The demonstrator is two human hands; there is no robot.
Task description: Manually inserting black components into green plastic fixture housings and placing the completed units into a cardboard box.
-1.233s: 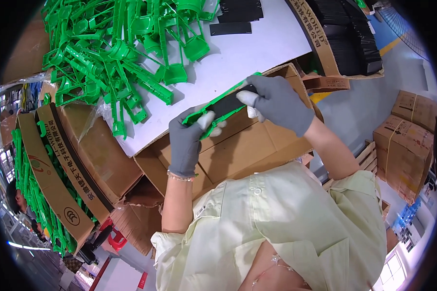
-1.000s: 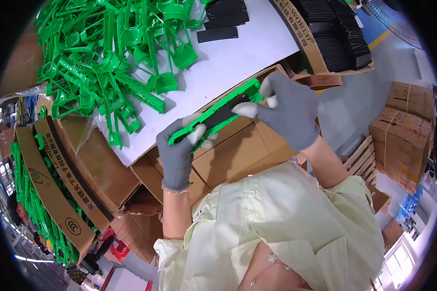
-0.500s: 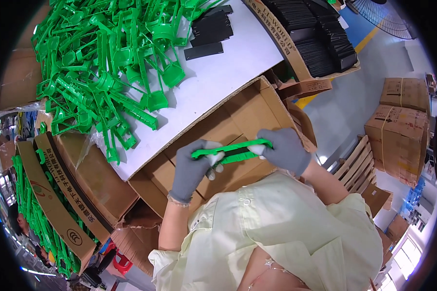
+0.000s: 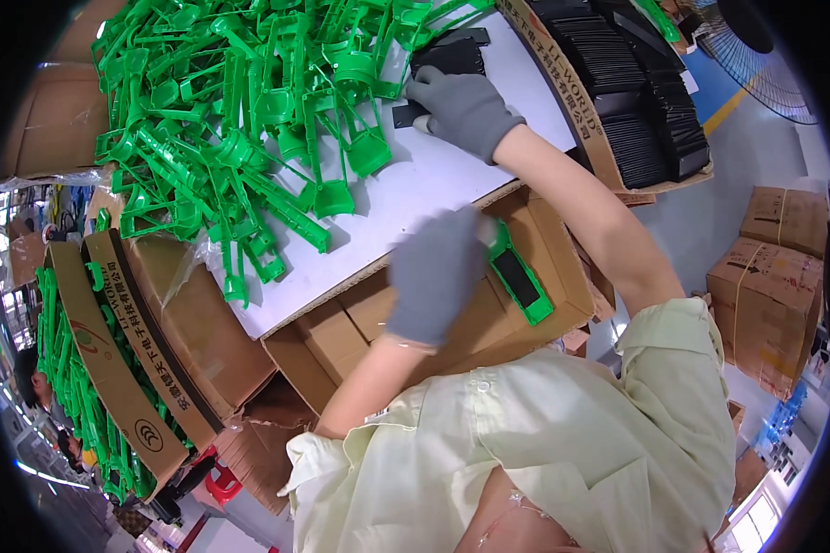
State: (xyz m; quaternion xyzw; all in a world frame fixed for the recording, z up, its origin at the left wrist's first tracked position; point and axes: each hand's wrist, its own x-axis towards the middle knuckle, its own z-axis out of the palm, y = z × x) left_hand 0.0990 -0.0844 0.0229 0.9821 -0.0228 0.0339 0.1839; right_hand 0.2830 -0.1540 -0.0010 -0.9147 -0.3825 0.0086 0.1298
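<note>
Head view: single view, looking down on the white table [image 4: 433, 184], the landmark for all positions below.
Left hand [image 4: 436, 274]: grey-gloved, at the near edge of the white table, over the open cardboard box [image 4: 489, 323] butted against that edge. Fingers closed around one end of the green plastic part [image 4: 518, 274].
Green plastic part: flat, elongated, with a black insert set in its face. It projects from the left hand toward the right, just off the near edge of the white table, above the open cardboard box.
Right hand [image 4: 464, 109]: grey-gloved, resting on the white table toward its far side. Fingers narrowly curled, tips on a black strip [image 4: 406, 117]; grip on it cannot be determined.
Black strips [image 4: 447, 57]: small stack on the white table, touching the right hand at its far side.
Green pile [image 4: 249, 120]: tangled green plastic parts covering the left portion of the white table.
Box of black strips [image 4: 636, 92]: cardboard box at the right edge of the white table, filled with rows of black pieces.
Side box [image 4: 111, 350]: long cardboard box left of the white table, green parts beside it.
</note>
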